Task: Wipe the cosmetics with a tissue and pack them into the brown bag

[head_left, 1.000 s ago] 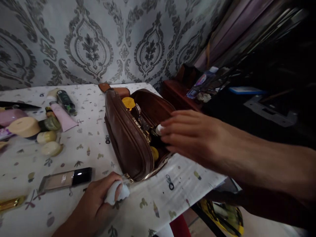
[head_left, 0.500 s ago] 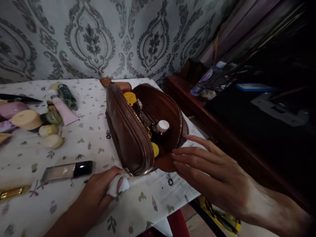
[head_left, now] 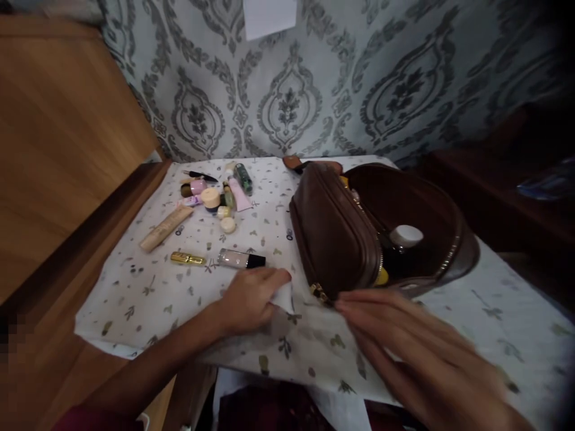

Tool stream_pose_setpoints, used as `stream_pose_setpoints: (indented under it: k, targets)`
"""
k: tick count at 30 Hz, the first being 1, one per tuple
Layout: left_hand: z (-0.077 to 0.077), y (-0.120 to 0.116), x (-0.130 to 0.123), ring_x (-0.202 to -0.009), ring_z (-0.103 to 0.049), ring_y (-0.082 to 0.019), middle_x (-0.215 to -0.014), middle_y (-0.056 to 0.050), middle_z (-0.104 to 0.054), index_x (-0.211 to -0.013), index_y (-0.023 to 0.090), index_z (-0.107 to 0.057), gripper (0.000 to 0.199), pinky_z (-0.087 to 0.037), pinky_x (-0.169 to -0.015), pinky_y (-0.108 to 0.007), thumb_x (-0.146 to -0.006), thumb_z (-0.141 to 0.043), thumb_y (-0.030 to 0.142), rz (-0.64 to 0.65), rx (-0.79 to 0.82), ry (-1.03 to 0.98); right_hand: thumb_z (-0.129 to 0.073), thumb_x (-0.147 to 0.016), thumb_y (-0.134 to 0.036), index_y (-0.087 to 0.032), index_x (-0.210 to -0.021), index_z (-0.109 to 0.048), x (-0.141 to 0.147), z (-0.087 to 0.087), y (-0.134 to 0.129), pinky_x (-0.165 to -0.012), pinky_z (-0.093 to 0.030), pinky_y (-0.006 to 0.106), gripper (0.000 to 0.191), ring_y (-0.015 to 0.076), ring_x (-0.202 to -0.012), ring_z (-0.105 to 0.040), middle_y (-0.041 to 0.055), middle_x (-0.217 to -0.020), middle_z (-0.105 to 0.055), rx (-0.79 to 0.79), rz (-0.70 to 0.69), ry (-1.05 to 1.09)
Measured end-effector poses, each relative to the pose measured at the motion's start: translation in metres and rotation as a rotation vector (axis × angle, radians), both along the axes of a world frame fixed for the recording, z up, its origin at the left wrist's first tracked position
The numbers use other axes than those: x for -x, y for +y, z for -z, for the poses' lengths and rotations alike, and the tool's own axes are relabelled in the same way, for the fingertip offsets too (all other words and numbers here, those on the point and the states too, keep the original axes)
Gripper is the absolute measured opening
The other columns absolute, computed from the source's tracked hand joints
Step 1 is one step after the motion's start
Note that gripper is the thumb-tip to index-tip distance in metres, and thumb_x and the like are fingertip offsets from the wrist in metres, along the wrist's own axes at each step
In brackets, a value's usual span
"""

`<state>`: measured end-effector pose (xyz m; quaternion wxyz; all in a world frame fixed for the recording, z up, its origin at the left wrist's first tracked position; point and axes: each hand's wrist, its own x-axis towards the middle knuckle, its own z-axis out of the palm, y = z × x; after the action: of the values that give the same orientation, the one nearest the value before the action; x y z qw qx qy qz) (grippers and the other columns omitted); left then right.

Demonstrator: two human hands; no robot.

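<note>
My left hand (head_left: 251,297) is closed around a crumpled white tissue (head_left: 284,297) and rests on the tablecloth, just below a bottle of beige liquid makeup with a black cap (head_left: 241,258). My right hand (head_left: 413,341), slightly blurred, has its fingers stretched out, their tips at the front lower edge of a brown zippered bag (head_left: 335,230). The bag gapes open; inside show a white-capped bottle (head_left: 406,235) and a bit of a yellow lid (head_left: 382,276). A gold tube (head_left: 187,258) lies left of the makeup bottle.
A beige squeeze tube (head_left: 166,228) lies on the left of the patterned tablecloth (head_left: 148,317). Behind it are several jars, a pink tube (head_left: 239,194) and a dark green bottle (head_left: 243,178). A wooden cabinet (head_left: 67,96) stands left, and a patterned wall (head_left: 287,102) rises behind.
The view has swung left, so the bag appears farther right and the cabinet shows. My right hand has moved from the bag's side flap to its front corner. The left hand still holds the tissue.
</note>
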<state>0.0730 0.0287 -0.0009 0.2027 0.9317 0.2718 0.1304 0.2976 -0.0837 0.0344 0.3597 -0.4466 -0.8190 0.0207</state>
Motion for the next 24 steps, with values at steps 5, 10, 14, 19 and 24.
stream_pose_setpoints:
  k: [5,10,14,19,24]
  targets:
    - [-0.003,0.026,0.037,-0.097,-0.056,-0.026,-0.1,-0.008,-0.067,-0.103,0.019,-0.057,0.026,-0.046,-0.082,-0.036,-0.079,-0.052,0.009,-0.377,-0.294,0.074,-0.047,-0.093,-0.012,-0.018,-0.11,-0.063,0.062,0.026,0.045,-0.078,-0.06,0.038,0.024,0.0225,-0.088,-0.068,0.0104,-0.101,-0.069,0.272,-0.004,0.103]
    - [0.014,0.046,0.063,-0.097,-0.057,-0.025,-0.102,-0.007,-0.067,-0.108,0.019,-0.058,0.021,-0.046,-0.085,-0.038,-0.09,-0.047,0.018,-0.59,-0.311,-0.057,-0.063,-0.086,-0.021,-0.012,-0.131,-0.053,0.099,0.06,0.093,-0.094,-0.051,0.046,0.046,0.0306,-0.108,-0.058,0.0165,-0.117,-0.06,0.411,0.196,-0.03]
    - [0.03,0.042,0.071,-0.099,-0.055,-0.026,-0.103,-0.008,-0.065,-0.111,0.018,-0.059,0.024,-0.047,-0.088,-0.039,-0.097,-0.047,0.033,-0.564,-0.332,-0.04,-0.065,-0.085,-0.022,-0.016,-0.11,-0.062,0.105,0.082,0.112,-0.09,-0.048,0.041,0.026,0.0301,-0.103,-0.055,0.0121,-0.107,-0.06,0.42,0.284,-0.071]
    - [0.038,0.027,0.063,-0.108,-0.049,-0.027,-0.114,-0.011,-0.06,-0.123,0.017,-0.059,0.031,-0.046,-0.096,-0.042,-0.096,-0.048,0.028,-0.442,-0.458,0.007,-0.069,-0.082,-0.022,-0.018,-0.098,-0.063,0.104,0.093,0.115,-0.086,-0.047,0.039,0.018,0.0277,-0.098,-0.056,0.0097,-0.099,-0.062,0.365,0.249,0.034]
    - [0.039,0.015,0.043,-0.115,-0.046,-0.029,-0.124,-0.013,-0.056,-0.134,0.015,-0.054,0.044,-0.045,-0.101,-0.043,-0.091,-0.054,0.022,-0.303,-0.522,0.041,-0.061,-0.08,-0.017,-0.018,-0.096,-0.062,0.103,0.089,0.108,-0.079,-0.047,0.035,0.016,0.0252,-0.089,-0.061,0.0089,-0.094,-0.067,0.399,0.2,0.14]
